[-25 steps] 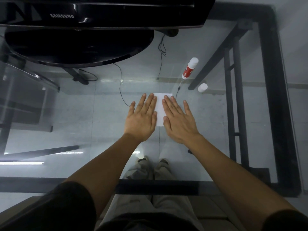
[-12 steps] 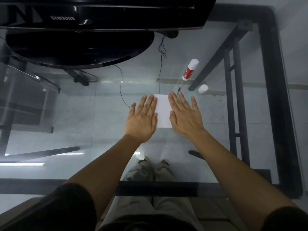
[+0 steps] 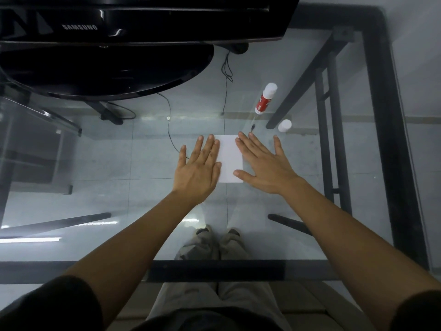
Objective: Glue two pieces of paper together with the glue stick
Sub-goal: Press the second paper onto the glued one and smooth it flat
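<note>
A white paper rectangle [image 3: 229, 158] lies flat on the glass table [image 3: 119, 163]; I cannot tell whether it is one sheet or two stacked. My left hand [image 3: 198, 170] rests flat, palm down, over the paper's left edge with fingers spread. My right hand [image 3: 265, 166] lies flat on the paper's right edge, fingers spread wide. The glue stick [image 3: 265, 99], red and white, lies on the glass beyond my right hand. Its white cap [image 3: 284, 125] stands apart, just right of my fingertips. Neither hand holds anything.
A black Samsung monitor [image 3: 133, 17] and its curved base [image 3: 100, 70] fill the far left. Cables [image 3: 226, 68] hang under the glass. The black table frame [image 3: 386, 130] runs along the right and near edges. My legs and shoes show through the glass.
My right hand has slid to the right across the paper, uncovering more of the white sheet between my hands. My left hand has stayed nearly in place.
</note>
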